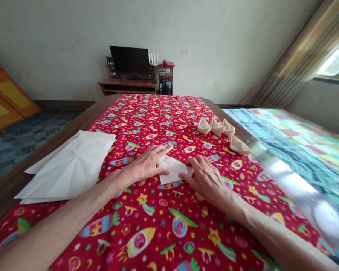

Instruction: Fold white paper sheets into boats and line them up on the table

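A small folded piece of white paper (172, 169) lies on the red patterned cloth (169, 210) between my two hands. My left hand (148, 162) rests along its left end, fingers stretched out past the top corner and the thumb apart at the lower edge. On the other end, my right hand (205, 176) has its fingers curled, with thumb and fingertips closed on the paper's right side. To the left lies a stack of larger white paper sheets (76, 165) with radiating creases. Several folded paper boat shapes (203, 126) stand in a group at the right.
The cloth covers a brown table (52, 148), whose wooden edges show. Beyond it are a monitor (130, 60) with speakers and a red telephone (166, 64). A bed with a patterned cover (293, 150) adjoins the right side. A wooden cabinet (9, 90) stands at the left.
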Motion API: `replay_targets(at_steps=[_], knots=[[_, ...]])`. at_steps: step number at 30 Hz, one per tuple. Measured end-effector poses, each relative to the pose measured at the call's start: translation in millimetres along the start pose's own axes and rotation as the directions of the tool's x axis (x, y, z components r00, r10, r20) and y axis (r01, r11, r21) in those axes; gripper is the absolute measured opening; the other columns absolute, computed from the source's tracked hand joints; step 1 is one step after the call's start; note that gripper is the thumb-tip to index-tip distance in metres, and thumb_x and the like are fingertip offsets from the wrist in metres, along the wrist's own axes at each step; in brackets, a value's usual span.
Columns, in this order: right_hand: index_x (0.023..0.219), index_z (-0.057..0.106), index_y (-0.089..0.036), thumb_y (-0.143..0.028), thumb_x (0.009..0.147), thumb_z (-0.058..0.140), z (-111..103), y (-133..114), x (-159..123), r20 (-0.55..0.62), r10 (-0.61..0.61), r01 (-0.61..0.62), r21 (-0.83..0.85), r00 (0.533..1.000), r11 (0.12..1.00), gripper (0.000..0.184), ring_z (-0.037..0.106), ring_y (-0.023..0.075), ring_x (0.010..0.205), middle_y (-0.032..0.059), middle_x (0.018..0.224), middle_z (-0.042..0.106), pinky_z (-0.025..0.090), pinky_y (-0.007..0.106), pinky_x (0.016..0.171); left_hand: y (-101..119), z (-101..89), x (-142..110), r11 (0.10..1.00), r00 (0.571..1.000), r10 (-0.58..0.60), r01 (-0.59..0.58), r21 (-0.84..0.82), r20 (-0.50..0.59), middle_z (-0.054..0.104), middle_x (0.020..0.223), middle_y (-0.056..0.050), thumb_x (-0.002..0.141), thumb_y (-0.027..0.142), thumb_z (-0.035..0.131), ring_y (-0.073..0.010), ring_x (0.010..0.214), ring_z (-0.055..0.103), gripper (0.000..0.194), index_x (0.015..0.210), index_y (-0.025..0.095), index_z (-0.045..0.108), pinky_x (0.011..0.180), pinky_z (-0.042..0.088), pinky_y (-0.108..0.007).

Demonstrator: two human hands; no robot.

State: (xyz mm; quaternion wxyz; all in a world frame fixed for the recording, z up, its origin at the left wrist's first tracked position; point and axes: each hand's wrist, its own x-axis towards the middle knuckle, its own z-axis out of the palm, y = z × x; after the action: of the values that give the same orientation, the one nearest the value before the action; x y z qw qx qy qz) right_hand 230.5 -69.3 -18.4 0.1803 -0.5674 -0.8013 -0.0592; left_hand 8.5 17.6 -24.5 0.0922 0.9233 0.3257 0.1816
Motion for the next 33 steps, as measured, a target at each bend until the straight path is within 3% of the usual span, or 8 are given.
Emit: replay_targets(at_steps=[5,11,20,33], knots=[[0.094,0.052,-0.018,-0.042,0.087,0.054,1.3,3.1,-4.4,0.002,0.001,-0.001,0.023,1.000,1.000,0.025,0.055,0.0204,0.084,0.0089,0.093,0.057,0.043,0.030,0.071,-2.4,-5.2,-0.4,1.000,0.998,0.011,-0.011,-0.005,0.060,0.048,0.125,-0.011,0.076,0.048,0.066,-0.0243,0.117,0.047,0.071,0.135,0.016,0.041,0.101,0.039,-0.038],[0.091,0.051,-0.019,-0.036,0.086,0.056,4.8,5.2,-4.1,-0.046,-0.008,0.013,0.096,0.999,0.995,0.018,0.055,0.0183,0.079,0.0066,0.088,0.057,0.043,0.028,0.067,-2.3,-5.5,0.3,0.998,0.999,0.024,-0.023,-0.053,0.028,0.049,0.114,-0.006,0.075,0.048,0.067,-0.0212,0.107,0.051,0.064,0.130,0.022,0.048,0.097,0.043,-0.035],[0.085,0.053,-0.019,-0.028,0.087,0.053,2.9,6.4,-4.1,-0.033,0.013,-0.010,0.086,0.999,0.996,0.009,0.054,0.0182,0.077,0.0057,0.084,0.057,0.042,0.029,0.068,-1.9,-4.6,0.2,0.998,0.999,0.030,-0.028,-0.059,0.030,0.047,0.111,-0.005,0.074,0.049,0.067,-0.0207,0.106,0.051,0.053,0.118,0.021,0.056,0.097,0.044,-0.034],[0.074,0.049,-0.020,-0.032,0.088,0.050,6.9,11.9,-3.5,-0.011,0.034,-0.032,0.149,0.999,0.988,0.019,0.051,0.0124,0.062,0.0004,0.070,0.058,0.035,0.025,0.060,-2.5,-3.5,0.7,0.998,0.998,0.038,-0.035,-0.053,0.050,0.047,0.122,-0.008,0.075,0.043,0.068,-0.0229,0.118,0.045,0.051,0.117,0.018,0.054,0.104,0.038,-0.035]])
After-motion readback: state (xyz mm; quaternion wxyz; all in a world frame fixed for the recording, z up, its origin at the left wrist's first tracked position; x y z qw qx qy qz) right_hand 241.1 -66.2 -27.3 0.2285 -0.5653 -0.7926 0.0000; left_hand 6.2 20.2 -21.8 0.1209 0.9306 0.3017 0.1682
